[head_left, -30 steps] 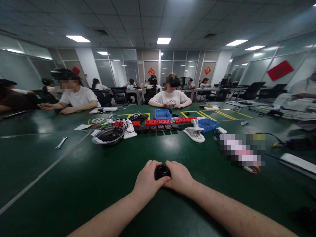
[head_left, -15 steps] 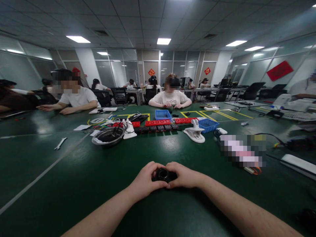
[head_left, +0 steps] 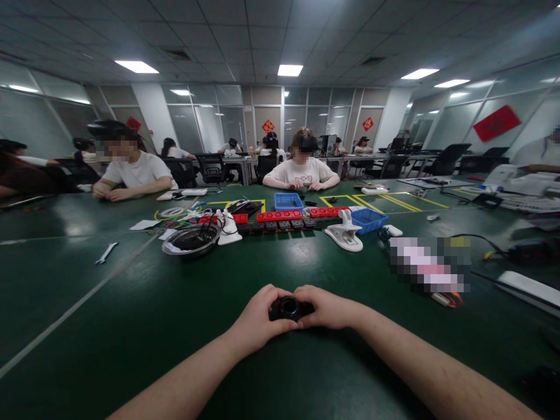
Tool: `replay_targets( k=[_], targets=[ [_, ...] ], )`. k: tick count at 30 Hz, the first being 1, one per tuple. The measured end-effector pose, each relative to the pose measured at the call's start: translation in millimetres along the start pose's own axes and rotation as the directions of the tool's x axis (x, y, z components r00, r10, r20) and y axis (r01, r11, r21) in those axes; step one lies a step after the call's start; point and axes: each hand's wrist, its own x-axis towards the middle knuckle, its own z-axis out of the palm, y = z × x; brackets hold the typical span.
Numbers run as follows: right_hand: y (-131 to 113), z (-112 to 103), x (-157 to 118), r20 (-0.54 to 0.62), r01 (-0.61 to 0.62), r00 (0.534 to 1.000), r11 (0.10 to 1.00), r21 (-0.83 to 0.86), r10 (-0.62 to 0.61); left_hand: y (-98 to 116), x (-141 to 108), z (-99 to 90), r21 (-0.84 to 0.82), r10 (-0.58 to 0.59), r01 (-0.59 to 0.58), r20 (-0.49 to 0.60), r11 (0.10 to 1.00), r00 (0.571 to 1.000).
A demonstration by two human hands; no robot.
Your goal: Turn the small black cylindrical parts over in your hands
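Between my two hands is a small black object with a round, lens-like ring (head_left: 289,307) facing up towards me; its exact kind is unclear. My left hand (head_left: 262,315) curls around its left side, the thumb along the near edge. On the other side, my right hand (head_left: 326,309) grips the right end, and the thumb tips almost meet in front. The fingers hide much of the object's body. Both hands are low over the green table (head_left: 192,315), close to its surface.
Farther back stand a metal bowl (head_left: 177,252) with black cables, red socket strips (head_left: 280,216), blue bins (head_left: 370,220) and a white clip base (head_left: 345,236). A wrench (head_left: 106,254) lies left; a white power strip (head_left: 529,293) lies right. Across the table sits a person (head_left: 301,172).
My hands and the black object stay almost in place, with only a very slight shift. At the left, the seated person's hands have drawn together.
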Motion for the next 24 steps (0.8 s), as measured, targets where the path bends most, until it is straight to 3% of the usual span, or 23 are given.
replay_targets(
  k=[5, 9, 13, 15, 19, 24],
  targets=[
    [-0.6, 6.4, 2.0, -0.047, -0.152, 0.988, 0.988, -0.027, 0.15, 1.7, -1.0, 7.9, 0.026, -0.045, 0.047, -0.072, 0.999, 0.996],
    [-4.5, 23.4, 6.6, -0.23, -0.322, 0.933, 0.929, -0.184, 0.278, 3.4, -3.0, 14.8, 0.082, -0.082, 0.103, -0.228, 0.991, 0.97],
    [-10.5, 32.8, 8.4, -0.364, -0.384, 0.887, 0.892, -0.24, 0.284, 0.6, -1.8, 11.5, 0.063, -0.075, 0.091, -0.217, 0.994, 0.973],
    [-11.1, 29.2, 6.8, -0.333, -0.312, 0.913, 0.929, -0.2, 0.235, -0.6, -0.8, 7.4, 0.046, -0.064, 0.072, -0.162, 0.996, 0.985],
    [-5.5, 13.9, 1.6, -0.162, -0.144, 0.979, 0.985, -0.098, 0.127, 0.0, -0.3, 1.5, -0.003, -0.024, 0.024, -0.034, 1.0, 0.999],
    [0.3, 3.2, -1.4, -0.041, -0.075, 0.996, 0.997, -0.029, 0.073, -0.6, 0.0, 2.4, -0.034, 0.005, -0.005, 0.017, 0.999, 1.0]
  ],
)
